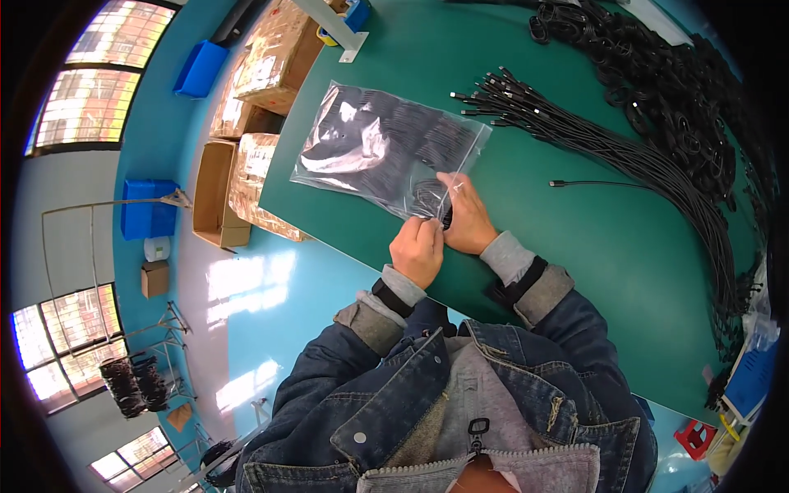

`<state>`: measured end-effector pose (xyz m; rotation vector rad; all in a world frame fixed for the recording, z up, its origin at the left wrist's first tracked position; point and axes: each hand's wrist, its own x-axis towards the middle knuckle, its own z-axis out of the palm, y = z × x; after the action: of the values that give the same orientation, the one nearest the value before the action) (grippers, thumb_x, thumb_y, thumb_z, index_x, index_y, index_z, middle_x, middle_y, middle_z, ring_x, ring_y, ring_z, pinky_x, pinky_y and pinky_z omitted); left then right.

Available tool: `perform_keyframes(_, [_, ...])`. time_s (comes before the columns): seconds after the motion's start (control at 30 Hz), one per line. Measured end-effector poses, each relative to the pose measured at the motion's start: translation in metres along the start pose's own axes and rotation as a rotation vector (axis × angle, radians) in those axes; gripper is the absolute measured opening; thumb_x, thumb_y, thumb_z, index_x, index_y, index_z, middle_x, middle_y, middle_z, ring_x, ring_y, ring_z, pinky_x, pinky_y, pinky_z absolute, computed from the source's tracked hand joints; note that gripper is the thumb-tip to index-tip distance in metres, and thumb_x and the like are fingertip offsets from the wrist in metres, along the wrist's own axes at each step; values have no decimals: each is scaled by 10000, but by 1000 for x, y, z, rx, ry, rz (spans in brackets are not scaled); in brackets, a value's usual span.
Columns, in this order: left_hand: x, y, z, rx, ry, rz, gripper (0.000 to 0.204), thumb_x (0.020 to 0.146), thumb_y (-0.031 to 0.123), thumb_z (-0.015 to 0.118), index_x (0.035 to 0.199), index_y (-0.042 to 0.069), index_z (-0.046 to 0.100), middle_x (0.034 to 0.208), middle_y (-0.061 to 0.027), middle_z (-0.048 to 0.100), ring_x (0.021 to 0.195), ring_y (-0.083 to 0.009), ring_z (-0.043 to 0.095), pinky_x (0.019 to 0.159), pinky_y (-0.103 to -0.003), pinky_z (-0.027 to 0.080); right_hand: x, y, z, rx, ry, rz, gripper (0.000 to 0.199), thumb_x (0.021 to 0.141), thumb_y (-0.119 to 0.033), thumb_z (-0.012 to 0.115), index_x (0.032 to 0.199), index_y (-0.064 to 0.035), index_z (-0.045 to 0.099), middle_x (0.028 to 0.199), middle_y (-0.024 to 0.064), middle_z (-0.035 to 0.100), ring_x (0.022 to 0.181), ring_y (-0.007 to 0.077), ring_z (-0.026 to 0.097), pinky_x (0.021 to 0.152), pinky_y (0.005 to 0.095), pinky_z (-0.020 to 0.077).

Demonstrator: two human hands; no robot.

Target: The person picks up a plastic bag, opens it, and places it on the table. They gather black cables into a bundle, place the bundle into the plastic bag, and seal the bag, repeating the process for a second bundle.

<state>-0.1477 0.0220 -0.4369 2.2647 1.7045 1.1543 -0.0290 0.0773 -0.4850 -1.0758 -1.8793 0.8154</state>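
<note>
A clear plastic bag (pixel 394 140) filled with rows of coiled black cables lies on the green table, its mouth toward my hands. My left hand (pixel 417 251) is closed in a pinch on the bag's near edge, at the corner of its mouth. Right beside it, my right hand (pixel 470 220) curls around a coiled black cable (pixel 430 195) at the mouth. Part of this coil shows through the plastic, and my right palm and fingers hide the rest. I cannot make out whether the right fingers also grip the plastic.
On the green table (pixel 526 238) a long bundle of black cables (pixel 608 152) stretches to the right, with one cable end (pixel 567 183) apart from it. A heap of coiled cables (pixel 657 90) covers the far right. Cardboard boxes (pixel 275 62) stand beyond the left edge.
</note>
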Motion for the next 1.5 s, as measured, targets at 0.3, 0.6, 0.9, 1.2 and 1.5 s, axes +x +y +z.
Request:
perform_keyframes(0.3, [-18, -7, 1, -41, -65, -137, 113, 728, 18, 650, 804, 40, 570, 683, -101, 505, 595, -273, 543, 528, -360, 446, 0, 0, 26, -351, -30, 44, 678, 737, -173, 608, 1315, 33, 319, 1232, 246, 386, 1126, 412, 407, 956, 448, 352])
perform_keyframes(0.6, [-30, -8, 5, -13, -59, -333, 165, 731, 102, 682, 733, 19, 539, 640, -93, 506, 554, -261, 543, 507, -334, 438, -9, 7, -7, -111, -102, -118, 735, 723, -118, 665, 1329, 50, 285, 1298, 227, 380, 1137, 394, 422, 956, 429, 353])
perform_keyframes(0.9, [-38, -10, 0, 308, -395, -612, 382, 801, 378, 584, 630, 37, 553, 585, -153, 579, 561, -328, 592, 520, -421, 459, -12, 7, -5, -44, 28, 48, 504, 693, -87, 695, 1139, -10, 474, 1161, 173, 472, 1032, 359, 506, 837, 398, 446])
perform_keyframes(1.2, [-34, -1, 8, 321, -453, -572, 462, 817, 428, 560, 593, 25, 571, 575, -168, 581, 551, -348, 591, 516, -455, 459, 5, 19, 24, 88, 131, 23, 423, 683, -61, 713, 1058, -23, 523, 1009, 119, 549, 812, 257, 592, 660, 319, 510])
perform_keyframes(1.5, [-27, -12, -5, 380, -417, -787, 505, 785, 493, 586, 584, 30, 566, 569, -157, 589, 543, -340, 596, 512, -425, 467, 0, 15, 18, 87, 70, 87, 344, 701, -143, 712, 972, -37, 529, 1004, 147, 544, 889, 336, 565, 733, 389, 481])
